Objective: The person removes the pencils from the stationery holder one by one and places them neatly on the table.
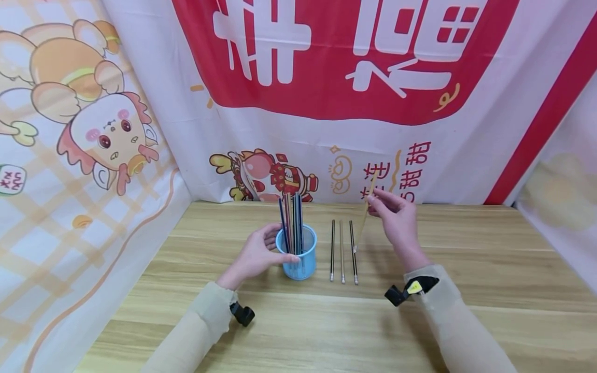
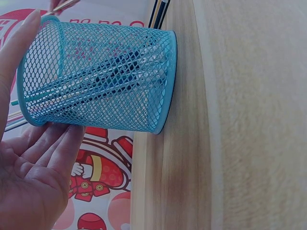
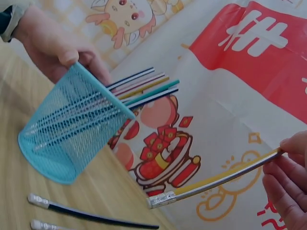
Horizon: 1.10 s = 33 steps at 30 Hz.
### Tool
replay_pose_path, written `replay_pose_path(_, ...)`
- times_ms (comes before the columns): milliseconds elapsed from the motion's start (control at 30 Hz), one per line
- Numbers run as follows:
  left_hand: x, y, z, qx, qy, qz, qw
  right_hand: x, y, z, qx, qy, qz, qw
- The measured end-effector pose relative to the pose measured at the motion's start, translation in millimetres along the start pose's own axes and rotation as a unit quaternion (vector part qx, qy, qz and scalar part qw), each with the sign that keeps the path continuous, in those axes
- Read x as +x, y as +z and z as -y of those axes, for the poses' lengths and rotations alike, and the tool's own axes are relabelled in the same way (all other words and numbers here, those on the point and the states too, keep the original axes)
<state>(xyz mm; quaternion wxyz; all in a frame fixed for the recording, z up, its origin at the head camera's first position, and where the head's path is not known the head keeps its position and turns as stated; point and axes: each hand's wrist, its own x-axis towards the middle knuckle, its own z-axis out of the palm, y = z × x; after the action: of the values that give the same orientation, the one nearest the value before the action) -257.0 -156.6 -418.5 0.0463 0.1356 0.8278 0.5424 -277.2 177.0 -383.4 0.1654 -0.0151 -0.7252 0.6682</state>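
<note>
A light blue mesh pencil cup stands upright on the table with several pencils in it. My left hand holds it near the rim, thumb on the near side and fingers on the far side. Above the table, to the cup's right, my right hand pinches a yellow pencil near its upper end, its eraser end pointing down. Between cup and right hand lie a black pencil, a wood-coloured pencil and another black pencil, side by side with erasers toward me.
The wooden table ends at a printed cloth backdrop with red and white lettering. Another printed cloth hangs along the left side, and a pale one on the right.
</note>
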Motion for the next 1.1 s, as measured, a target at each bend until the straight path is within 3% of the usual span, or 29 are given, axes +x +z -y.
replay_pose_path(233, 0.6, -0.4, 0.1, 0.001, -0.001, 0.001, 1.0, 6.2, -6.6, -16.3, -0.041, 0.028, 0.047, 0.9977)
replay_pose_path(567, 0.4, -0.2, 0.4, 0.0, 0.001, 0.001, 1.0, 11.0, -9.7, -51.4, -0.1, 0.095, 0.1, 0.9854)
replay_pose_path(867, 0.4, 0.1, -0.3, 0.0, 0.002, 0.002, 1.0, 12.6, -4.9, -74.3, -0.139, 0.137, 0.108, 0.9749)
replay_pose_path(1100, 0.7, 0.4, 0.0, -0.001, 0.005, 0.002, 1.0, 13.4, -1.4, -78.1, -0.142, 0.149, 0.103, 0.9731)
